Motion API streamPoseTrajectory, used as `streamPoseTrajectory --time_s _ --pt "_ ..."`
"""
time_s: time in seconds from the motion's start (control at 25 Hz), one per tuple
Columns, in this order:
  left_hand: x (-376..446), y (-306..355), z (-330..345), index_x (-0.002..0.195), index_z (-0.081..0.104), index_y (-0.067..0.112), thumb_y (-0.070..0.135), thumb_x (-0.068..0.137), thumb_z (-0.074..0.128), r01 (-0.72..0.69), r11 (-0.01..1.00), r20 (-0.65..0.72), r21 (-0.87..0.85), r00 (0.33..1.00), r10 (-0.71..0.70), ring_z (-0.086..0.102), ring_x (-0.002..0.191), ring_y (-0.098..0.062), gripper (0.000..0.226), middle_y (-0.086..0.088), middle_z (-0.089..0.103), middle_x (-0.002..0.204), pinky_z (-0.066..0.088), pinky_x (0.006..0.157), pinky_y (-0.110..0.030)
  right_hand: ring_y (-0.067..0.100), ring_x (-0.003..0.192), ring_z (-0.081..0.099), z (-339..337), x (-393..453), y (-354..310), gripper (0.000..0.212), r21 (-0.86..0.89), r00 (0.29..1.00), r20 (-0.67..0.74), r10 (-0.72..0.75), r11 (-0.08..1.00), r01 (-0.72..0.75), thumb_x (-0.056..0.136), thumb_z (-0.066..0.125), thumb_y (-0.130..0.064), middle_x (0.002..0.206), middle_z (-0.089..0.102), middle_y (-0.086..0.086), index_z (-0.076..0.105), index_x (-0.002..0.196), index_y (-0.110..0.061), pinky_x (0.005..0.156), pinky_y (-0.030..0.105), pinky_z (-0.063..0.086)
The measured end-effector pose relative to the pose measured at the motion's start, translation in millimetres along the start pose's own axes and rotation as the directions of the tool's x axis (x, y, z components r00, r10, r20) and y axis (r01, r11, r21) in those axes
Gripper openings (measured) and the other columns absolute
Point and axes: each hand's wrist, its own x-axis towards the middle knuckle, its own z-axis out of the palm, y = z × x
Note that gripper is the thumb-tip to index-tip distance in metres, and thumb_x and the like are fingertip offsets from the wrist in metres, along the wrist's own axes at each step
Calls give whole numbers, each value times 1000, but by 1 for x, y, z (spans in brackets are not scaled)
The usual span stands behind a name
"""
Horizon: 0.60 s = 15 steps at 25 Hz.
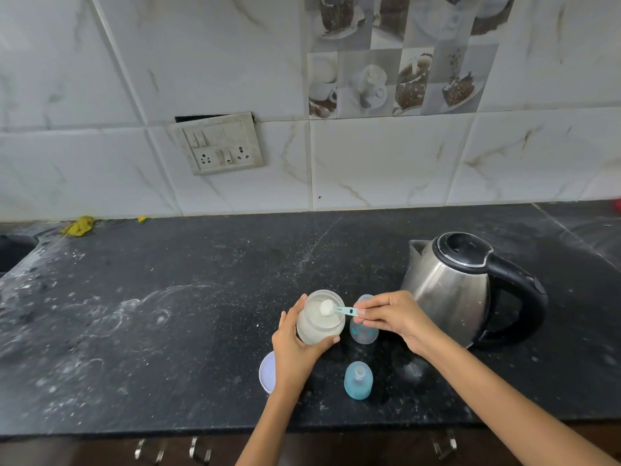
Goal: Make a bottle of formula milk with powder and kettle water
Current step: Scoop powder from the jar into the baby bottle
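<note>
Black worktop [201, 297] | my left hand [295, 344] grips powder jar [321, 317] | right hand [393, 314] pinches heaped scoop [336, 310] | bottle [364, 326] open, unfilled | kettle [447, 284] water pending

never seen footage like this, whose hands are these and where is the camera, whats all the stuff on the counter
There is no machine here: these are a person's two bare hands, filmed by one wide-angle camera worn on the head, looking forward and down. That is why the arms enter from the bottom edge.

The left hand grips an open jar of white powder. The right hand pinches a small blue scoop, heaped with powder, above the jar's mouth.

On the dark counter just right of the jar stands a clear baby bottle, its top partly hidden by the right hand. Nearer the person are the bottle's blue cap and a white lid, probably the jar's. A steel kettle with a black handle stands to the right.
</note>
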Motion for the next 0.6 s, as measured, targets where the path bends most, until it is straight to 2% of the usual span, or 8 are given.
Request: streamPoseTrajectory --time_s 0.24,0.48,0.52,0.6 --pt "3 1 -3 125 54 27 33 52 90 23 999 28 36 999 -24 53 118 -8 81 15 60 125 43 103 -39 20 73 77 11 -3 7 12 6 993 -107 -42 999 43 77 76 6 79 77 12 76 79 -5 60 18 59" --pt "9 -1 -5 122 52 35 30 57 90 31 998 115 53 993 -37 56 110 1 75 16 64 117 44 89 -12 15 68 76 22 1 2 14 -120 976 -143 -162 982 145 78 76 5 76 77 10 77 76 -9 61 16 59" --pt "9 -1 -5 123 53 33 29 58 90 32 998 121 51 992 -38 56 111 1 76 15 63 119 44 90 -12 15 68 76 22 1 2 15 -119 975 -150 -164 982 147 78 76 5 76 77 10 77 76 -10 60 15 58" --pt "12 0 -8 128 52 26 27 59 90 31 997 135 64 990 -40 54 116 -4 79 12 62 124 44 97 -20 16 69 76 20 1 1 14 -101 974 -159 -158 984 143 78 76 4 76 77 11 78 78 -10 58 14 57"
